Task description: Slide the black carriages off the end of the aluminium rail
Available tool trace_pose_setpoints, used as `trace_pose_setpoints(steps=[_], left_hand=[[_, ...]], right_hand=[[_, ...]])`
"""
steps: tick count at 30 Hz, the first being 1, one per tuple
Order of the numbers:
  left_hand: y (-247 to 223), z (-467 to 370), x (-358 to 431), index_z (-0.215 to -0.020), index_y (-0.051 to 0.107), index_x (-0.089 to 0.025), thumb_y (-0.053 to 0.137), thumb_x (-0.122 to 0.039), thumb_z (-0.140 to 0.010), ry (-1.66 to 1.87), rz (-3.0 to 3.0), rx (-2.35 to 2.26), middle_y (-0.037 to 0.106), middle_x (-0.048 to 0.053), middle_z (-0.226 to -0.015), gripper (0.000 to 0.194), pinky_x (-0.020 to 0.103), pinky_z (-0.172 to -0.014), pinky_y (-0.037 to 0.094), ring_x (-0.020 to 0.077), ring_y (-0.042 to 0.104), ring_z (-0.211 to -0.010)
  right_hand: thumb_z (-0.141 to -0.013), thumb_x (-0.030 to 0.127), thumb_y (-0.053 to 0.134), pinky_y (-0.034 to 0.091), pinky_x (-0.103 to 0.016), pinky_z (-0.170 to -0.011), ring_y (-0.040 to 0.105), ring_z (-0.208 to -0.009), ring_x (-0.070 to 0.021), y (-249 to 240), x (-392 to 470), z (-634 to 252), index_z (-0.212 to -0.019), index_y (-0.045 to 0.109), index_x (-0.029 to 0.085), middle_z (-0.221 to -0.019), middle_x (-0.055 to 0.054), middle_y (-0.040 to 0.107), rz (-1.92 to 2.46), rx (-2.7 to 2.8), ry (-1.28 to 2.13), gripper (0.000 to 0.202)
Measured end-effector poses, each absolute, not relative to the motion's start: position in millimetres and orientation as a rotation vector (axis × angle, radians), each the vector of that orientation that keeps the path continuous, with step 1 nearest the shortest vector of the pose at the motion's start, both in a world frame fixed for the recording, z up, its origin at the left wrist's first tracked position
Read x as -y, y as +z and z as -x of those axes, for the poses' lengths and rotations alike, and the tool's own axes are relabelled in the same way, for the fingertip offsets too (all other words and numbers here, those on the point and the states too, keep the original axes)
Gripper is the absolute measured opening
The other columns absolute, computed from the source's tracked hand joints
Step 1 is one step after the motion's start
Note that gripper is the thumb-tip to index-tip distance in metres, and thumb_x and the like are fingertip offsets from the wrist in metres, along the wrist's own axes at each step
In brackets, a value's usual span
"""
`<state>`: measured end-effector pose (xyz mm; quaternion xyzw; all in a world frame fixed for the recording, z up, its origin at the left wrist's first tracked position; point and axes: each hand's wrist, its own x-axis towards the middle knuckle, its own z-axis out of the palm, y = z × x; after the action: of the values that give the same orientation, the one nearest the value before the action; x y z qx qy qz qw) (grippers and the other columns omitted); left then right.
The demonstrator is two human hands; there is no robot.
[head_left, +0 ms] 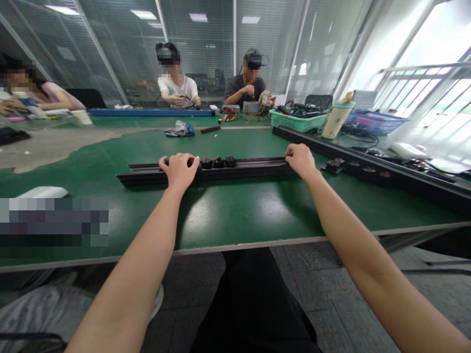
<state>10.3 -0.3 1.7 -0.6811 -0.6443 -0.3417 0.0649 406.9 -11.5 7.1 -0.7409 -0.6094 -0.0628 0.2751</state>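
A long black rail lies crosswise on the green table, with a channel along its top. Several round black parts sit in the channel near its middle. My left hand is bent over the rail just left of these parts, its fingers curled round a dark piece there that is mostly hidden. At the rail's right end, my right hand pinches the rail's edge between thumb and fingers.
A longer black rail runs diagonally at right, with small black parts beside it. Farther back stand a green basket of cables, a yellow cup and a crumpled cloth. Several people sit around the table.
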Motion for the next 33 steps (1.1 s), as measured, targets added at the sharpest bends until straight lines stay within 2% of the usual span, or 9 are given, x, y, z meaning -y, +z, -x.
trace_pose_setpoints(steps=[13,33], left_hand=[[1.4,-10.0,-0.5,-0.095,0.074,-0.025,0.051,-0.043,-0.103,-1.045,2.059,1.937,0.077,0.011,-0.119,0.03,0.059,-0.123,0.022,0.0348,0.061,-0.123],[-0.1,-9.3,-2.4,-0.097,0.075,-0.026,0.05,-0.044,-0.103,-1.043,2.051,1.924,0.077,0.011,-0.119,0.031,0.061,-0.123,0.023,0.0351,0.06,-0.123]], right_hand=[[-0.093,0.013,0.063,0.053,-0.039,-0.094,0.064,-0.11,-0.0286,13.0,17.4,-405.6,-0.106,0.078,0.021,-0.12,-0.014,0.07,2.084,1.635,-0.181,0.021],[-0.09,0.013,0.062,0.055,-0.043,-0.096,0.064,-0.109,-0.0287,10.0,13.6,-409.5,-0.105,0.079,0.022,-0.119,-0.013,0.071,2.089,1.621,-0.198,0.024]])
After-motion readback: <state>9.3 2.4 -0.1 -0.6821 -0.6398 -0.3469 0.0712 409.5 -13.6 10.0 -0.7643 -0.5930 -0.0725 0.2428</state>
